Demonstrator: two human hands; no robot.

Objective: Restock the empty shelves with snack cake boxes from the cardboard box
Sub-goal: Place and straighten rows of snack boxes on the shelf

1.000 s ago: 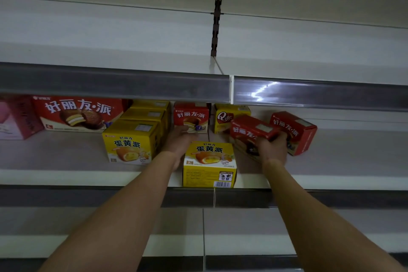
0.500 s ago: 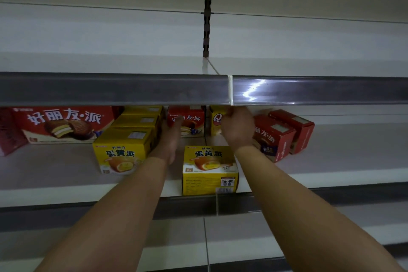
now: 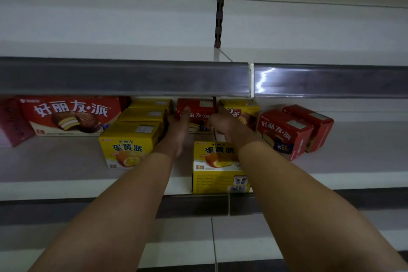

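On the dim white shelf, under a grey price rail, our left hand lies with fingers straight against the left side of a small red box at the back. Our right hand reaches between that box and a yellow Q box; whether its fingers are curled we cannot tell. A yellow egg-pie box stands nearer the shelf edge, below the right wrist.

1. The shelf is pale with a white front edge.
2. Toward its left end: a pink box, then a wide red pie box at the back.
3. A row of yellow boxes runs front to back.
4. A lone yellow box sits at the front edge.
5. At the back: a small red box beside a yellow Q box.
6. Right: two tilted red boxes.
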